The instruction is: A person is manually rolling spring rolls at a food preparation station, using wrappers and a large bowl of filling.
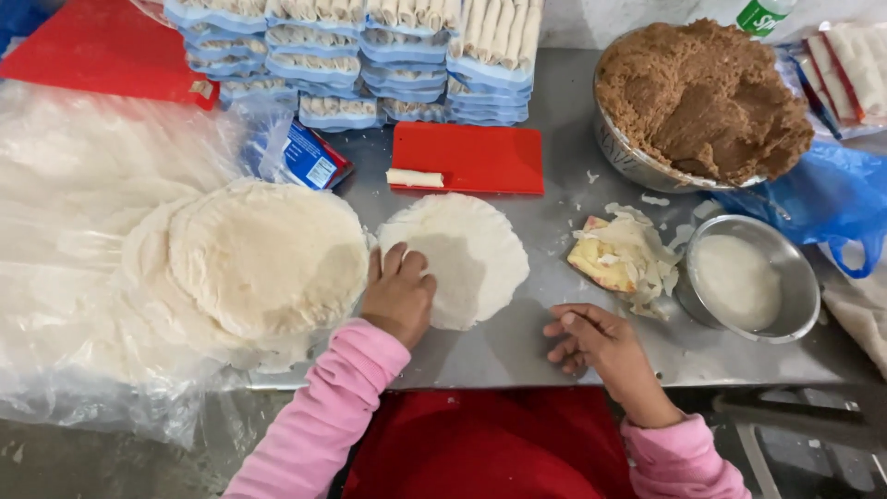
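**Figure 1. Handling a single thin wrapper**

My left hand (pixel 399 294) lies fingers down, loosely curled, on the round wrapper (pixel 471 254) spread on the steel table (pixel 517 346), beside the wrapper stack (pixel 263 259). My right hand (pixel 596 340) rests half-curled, holding nothing. The sheet looks light, limp and tearable; I would lift it by its frilled edge.

Steel table (pixel 554 139): wrapper (pixel 476 254), 2 bowls (pixel 781 319)
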